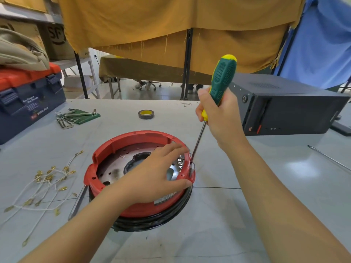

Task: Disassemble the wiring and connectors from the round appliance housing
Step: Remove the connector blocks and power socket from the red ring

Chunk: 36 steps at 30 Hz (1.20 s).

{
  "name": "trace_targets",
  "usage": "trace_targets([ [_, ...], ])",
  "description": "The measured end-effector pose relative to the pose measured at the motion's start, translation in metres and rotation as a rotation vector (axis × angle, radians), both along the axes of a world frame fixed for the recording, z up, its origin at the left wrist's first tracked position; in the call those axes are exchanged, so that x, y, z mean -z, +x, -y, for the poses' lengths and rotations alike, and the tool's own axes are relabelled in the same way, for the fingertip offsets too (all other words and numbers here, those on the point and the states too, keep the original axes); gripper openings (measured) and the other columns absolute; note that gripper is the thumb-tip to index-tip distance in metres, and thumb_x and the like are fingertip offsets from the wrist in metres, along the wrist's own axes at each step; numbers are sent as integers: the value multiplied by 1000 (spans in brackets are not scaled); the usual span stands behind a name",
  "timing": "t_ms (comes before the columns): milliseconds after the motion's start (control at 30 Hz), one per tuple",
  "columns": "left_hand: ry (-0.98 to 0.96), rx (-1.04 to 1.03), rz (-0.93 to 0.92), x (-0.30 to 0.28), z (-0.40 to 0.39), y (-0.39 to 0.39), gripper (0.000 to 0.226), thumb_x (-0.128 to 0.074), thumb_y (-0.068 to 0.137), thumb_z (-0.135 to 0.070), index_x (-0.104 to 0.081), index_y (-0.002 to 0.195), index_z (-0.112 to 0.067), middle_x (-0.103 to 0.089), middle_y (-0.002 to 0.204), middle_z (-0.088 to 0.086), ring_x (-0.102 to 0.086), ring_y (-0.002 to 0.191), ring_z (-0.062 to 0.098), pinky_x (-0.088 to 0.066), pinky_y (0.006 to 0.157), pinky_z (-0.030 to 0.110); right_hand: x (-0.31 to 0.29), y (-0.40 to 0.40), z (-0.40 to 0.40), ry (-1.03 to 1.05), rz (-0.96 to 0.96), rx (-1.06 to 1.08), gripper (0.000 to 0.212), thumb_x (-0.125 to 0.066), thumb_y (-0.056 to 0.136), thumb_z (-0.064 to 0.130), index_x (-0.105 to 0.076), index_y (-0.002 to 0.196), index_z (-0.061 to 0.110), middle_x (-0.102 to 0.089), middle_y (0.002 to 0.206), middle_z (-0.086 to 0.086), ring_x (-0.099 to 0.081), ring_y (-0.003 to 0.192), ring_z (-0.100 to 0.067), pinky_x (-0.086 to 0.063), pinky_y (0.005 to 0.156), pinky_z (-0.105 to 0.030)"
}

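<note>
The round red housing [139,175] sits on the grey table [247,205] directly in front of the person, open side up, with its metal plate showing inside and a black ring beneath it. The left hand [157,171] lies across the housing's right half, fingers spread and fairly straight, the thumb pressed against the near right rim, bracing it rather than gripping anything. The right hand [214,114] is curled round the lower part of the green and yellow screwdriver [218,92], which runs steeply down and to the left from handle to tip. That tip meets the right edge of the housing at a small clear connector piece [192,168] set in the rim, just beyond the left fingertips (whether the blade is in a screw or wedged under a clip is too small to tell). So the work point lies on the housing's right side, nearer the right hand, with the tool's long axis nearly upright and tilted away from the body; any prying or turning will likely push against the left hand's hold. A tangle of white wires with brass terminals [45,185] lies on the table well to the left, already off the housing.
</note>
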<state>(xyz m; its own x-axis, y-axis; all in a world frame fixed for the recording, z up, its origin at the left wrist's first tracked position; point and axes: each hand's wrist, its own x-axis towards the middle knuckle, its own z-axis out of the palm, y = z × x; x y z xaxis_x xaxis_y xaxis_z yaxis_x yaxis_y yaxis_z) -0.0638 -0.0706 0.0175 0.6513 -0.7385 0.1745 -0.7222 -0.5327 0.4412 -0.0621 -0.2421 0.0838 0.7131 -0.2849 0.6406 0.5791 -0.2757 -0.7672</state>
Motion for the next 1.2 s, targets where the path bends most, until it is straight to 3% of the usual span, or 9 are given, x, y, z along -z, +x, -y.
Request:
trace_targets([
  [133, 60, 31, -5, 4, 1, 6, 69, -52, 85, -58, -22, 145, -41, -4, 154, -26, -4, 141, -4, -8, 113, 20, -4, 2, -3, -80, -50, -27, 21, -50, 97, 13, -41, 78, 17, -43, 56, -4, -42, 41, -2, -36, 44, -12],
  [267, 100, 78, 48, 1, 4, 12, 73, -47, 82, -60, -23, 147, -35, -7, 147, -32, 1, 135, -14, -10, 115, 22, -6, 6, -5, -109, -71, -42, 19, -49, 98, 13, -42, 80, 16, -43, 57, -4, -43, 41, -2, -37, 44, -13],
  [433, 51, 79, 37, 1, 5, 11, 64, -53, 85, -48, -27, 142, -35, -33, 146, -21, -30, 126, -7, -26, 102, 15, -5, 13, -11, -105, -81, -63, 20, -48, 98, 10, -40, 79, 13, -38, 59, -10, -39, 42, -6, -37, 46, -18],
  [533, 57, 63, 8, 3, 3, 10, 70, -52, 86, -49, -13, 144, -39, -28, 150, -18, -29, 130, -1, -23, 99, 14, -4, 18, -15, -86, -91, -87, 23, -49, 97, 10, -42, 77, 17, -37, 58, -3, -37, 42, -5, -36, 44, -15],
  [700, 17, 81, -67, 1, 4, 9, 75, -54, 84, -49, -4, 139, -46, -30, 151, -18, -34, 134, 4, -31, 107, 25, -3, 27, -29, -118, -110, -210, 28, -52, 94, 5, -40, 72, 18, -34, 55, 6, -34, 42, -3, -34, 42, -14],
  [933, 9, 76, -92, 3, 3, 11, 78, -51, 80, -53, -1, 140, -47, -27, 151, -20, -32, 135, 2, -31, 108, 25, 5, 36, -49, -211, -156, -313, 34, -55, 92, 6, -40, 67, 24, -33, 43, 16, -32, 39, -2, -31, 42, -15],
  [1200, -9, 55, -65, 1, 5, 8, 73, -50, 80, -49, -6, 138, -45, -36, 148, -17, -41, 131, 10, -39, 105, 38, 3, 36, -47, -221, -203, -377, 31, -53, 93, 4, -42, 70, 21, -32, 44, 16, -30, 38, -6, -31, 42, -16],
])
